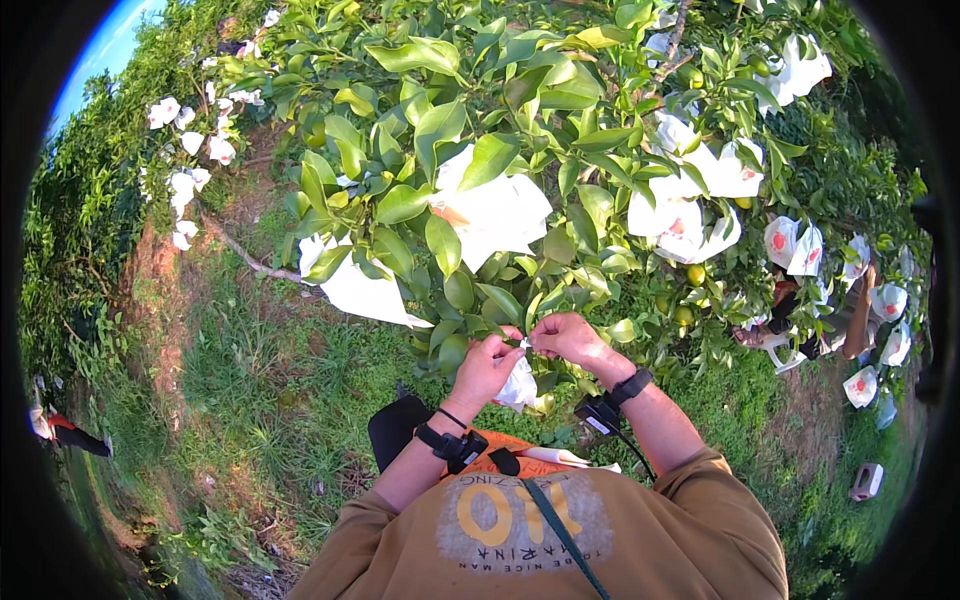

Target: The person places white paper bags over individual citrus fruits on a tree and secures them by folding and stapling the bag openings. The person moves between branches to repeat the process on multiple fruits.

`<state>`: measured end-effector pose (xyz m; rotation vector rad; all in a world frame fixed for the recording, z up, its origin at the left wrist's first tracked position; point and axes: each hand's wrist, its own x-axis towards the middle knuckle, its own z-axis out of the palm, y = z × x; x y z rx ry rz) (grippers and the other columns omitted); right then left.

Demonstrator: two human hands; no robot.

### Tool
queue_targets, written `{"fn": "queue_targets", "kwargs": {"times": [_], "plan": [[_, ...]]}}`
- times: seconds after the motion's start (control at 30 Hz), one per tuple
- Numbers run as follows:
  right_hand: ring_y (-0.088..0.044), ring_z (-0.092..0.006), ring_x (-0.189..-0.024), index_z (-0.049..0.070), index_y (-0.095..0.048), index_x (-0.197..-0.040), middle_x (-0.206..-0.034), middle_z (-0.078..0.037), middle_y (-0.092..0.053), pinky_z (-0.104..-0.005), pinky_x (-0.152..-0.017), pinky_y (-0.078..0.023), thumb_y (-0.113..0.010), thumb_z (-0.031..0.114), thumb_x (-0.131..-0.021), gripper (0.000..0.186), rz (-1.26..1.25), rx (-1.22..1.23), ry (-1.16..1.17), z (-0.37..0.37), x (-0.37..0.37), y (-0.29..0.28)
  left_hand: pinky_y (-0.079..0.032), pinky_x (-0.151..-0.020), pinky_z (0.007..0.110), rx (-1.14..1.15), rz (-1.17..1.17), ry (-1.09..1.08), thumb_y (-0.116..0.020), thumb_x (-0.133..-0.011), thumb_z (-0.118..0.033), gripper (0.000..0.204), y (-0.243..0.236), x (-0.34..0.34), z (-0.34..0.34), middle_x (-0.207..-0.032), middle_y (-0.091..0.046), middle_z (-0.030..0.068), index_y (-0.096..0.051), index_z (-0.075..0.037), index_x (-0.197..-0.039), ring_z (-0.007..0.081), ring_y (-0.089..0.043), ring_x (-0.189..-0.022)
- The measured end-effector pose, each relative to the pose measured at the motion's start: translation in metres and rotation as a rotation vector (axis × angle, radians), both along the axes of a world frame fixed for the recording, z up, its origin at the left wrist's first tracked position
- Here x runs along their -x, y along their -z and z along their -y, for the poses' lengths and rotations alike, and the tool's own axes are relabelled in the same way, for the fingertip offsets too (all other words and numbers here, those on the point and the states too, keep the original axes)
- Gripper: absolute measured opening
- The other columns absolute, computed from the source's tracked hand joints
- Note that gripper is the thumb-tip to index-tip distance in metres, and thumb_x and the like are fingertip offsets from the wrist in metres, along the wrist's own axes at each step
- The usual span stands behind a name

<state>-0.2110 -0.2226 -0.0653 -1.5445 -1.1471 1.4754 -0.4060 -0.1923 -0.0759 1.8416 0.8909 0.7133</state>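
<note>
Low in the citrus tree, a small white fruit bag (517, 387) hangs under the leaves, right in front of my body. My left hand (484, 370) pinches the gathered neck of this bag from the left. From the other side, my right hand (568, 339) has its thumb and forefinger closed on the same neck, the fingertips nearly meeting. Leaves partly cover the stem above, and whatever is inside the bag is hidden. Just above my hands hang a larger white bag (365, 293) on the left and another white bag (500, 220) higher up.
More bagged fruit (690, 205) and bare green fruit (684, 315) hang to the right. An orange pouch (500, 455) with white paper sits at my waist. Another person's arm (858, 315) shows among the branches at right, near a white plastic stool (782, 350). Grass (300, 390) covers the ground.
</note>
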Motion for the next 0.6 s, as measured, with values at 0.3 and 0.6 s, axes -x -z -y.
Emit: {"fn": "queue_targets", "kwargs": {"times": [0.3, 0.6], "plan": [[-0.056, -0.0080, -0.061, 0.000, -0.065, -0.082, -0.069, -0.002, -0.062, -0.0220, -0.057, -0.045, -0.066, 0.012, -0.082, 0.012, -0.029, -0.021, -0.003, 0.002, -0.005, 0.001, -0.042, -0.081, 0.038, -0.310, -0.228, -0.025, -0.063, -0.084, -0.021, 0.034, -0.010, -0.003, 0.007, -0.077, -0.065, 0.0079, -0.061, -0.022, -0.119, 0.0281, -0.058, -0.073], [-0.057, -0.0091, -0.061, 0.001, -0.066, -0.087, -0.073, -0.003, -0.064, -0.0210, -0.057, -0.046, -0.067, 0.012, -0.081, 0.012, -0.301, 0.023, 0.077, 0.004, -0.014, 0.011, -0.040, -0.076, 0.034, -0.357, -0.119, 0.027, -0.059, -0.087, -0.015, 0.024, -0.005, -0.001, 0.007, -0.069, -0.061, 0.0056, -0.067, -0.017, -0.110, 0.0217, -0.056, -0.067]]}}
